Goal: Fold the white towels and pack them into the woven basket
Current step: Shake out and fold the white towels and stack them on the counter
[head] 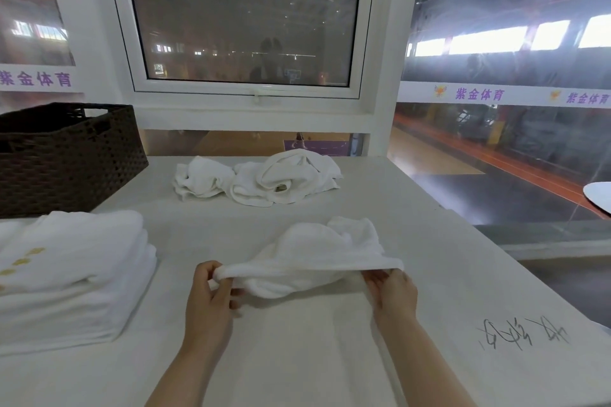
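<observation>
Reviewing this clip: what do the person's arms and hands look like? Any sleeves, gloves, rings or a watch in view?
Both forearms are bare as far as the picture's lower edge, so no sleeve shows. The left hand and right hand wear no gloves. No watch, bracelet or ring is visible on the wrists or fingers. No markings show either.

White tabletop [413, 208] fills foreground, black handwritten scribble [524, 334] near right edge. White-framed window [244, 20] straight ahead, dim hall with ceiling lamp reflected in glass. White banner strips [502, 94] with purple characters on glazing left and right. Through right glass: sports court floor [463, 158], wood and orange lines. Bright clerestory panes [496, 40] far right.
</observation>
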Demonstrator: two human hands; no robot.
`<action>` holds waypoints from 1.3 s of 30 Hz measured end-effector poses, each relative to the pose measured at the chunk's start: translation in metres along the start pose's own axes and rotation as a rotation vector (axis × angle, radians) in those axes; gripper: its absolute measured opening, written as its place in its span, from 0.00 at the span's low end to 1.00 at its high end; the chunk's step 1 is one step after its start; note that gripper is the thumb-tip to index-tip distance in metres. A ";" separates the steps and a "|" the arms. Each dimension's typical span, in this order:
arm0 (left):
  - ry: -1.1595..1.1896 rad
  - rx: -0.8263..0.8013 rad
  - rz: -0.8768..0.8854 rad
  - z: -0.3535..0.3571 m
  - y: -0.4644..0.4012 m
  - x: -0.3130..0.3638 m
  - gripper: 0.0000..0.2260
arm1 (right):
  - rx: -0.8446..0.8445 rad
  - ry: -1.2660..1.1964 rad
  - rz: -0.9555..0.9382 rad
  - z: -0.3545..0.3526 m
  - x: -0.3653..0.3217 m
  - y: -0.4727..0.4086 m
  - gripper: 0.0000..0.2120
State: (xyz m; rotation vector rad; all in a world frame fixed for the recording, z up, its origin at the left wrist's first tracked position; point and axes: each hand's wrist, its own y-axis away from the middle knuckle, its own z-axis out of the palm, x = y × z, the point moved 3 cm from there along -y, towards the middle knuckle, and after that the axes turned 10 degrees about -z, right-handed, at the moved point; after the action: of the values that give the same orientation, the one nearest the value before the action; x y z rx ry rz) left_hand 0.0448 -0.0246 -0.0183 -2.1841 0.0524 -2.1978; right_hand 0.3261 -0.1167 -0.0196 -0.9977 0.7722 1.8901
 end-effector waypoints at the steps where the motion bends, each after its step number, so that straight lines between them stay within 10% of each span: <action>1: 0.076 -0.028 -0.020 0.001 0.001 0.000 0.06 | -0.009 0.045 -0.061 -0.003 -0.002 0.000 0.13; 10: 0.269 0.018 0.111 0.011 0.013 0.029 0.07 | -0.138 0.468 -0.687 -0.008 -0.053 0.019 0.17; 16: -0.082 -0.272 0.477 0.050 0.015 0.064 0.12 | -0.687 0.834 -1.219 0.013 -0.049 0.019 0.12; 22: -0.769 -0.437 0.444 0.102 0.021 0.009 0.07 | -0.967 1.144 -0.793 -0.013 -0.004 0.025 0.11; 27: -0.535 -0.297 0.352 0.095 0.024 0.002 0.21 | -0.792 0.946 -0.628 -0.026 -0.005 0.030 0.14; 32: -0.305 0.013 0.255 0.074 0.013 0.012 0.11 | -0.576 0.802 -0.604 -0.032 -0.013 0.022 0.11; 39: -0.620 0.174 -0.093 0.025 -0.035 -0.008 0.19 | -0.503 0.943 -0.504 -0.030 -0.013 0.019 0.25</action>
State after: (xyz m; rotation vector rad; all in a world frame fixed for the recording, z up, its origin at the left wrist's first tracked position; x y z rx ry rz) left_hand 0.0700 0.0110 -0.0242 -2.6830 -0.2523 -1.3968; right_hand 0.3243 -0.1545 -0.0205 -2.2307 0.4504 1.1232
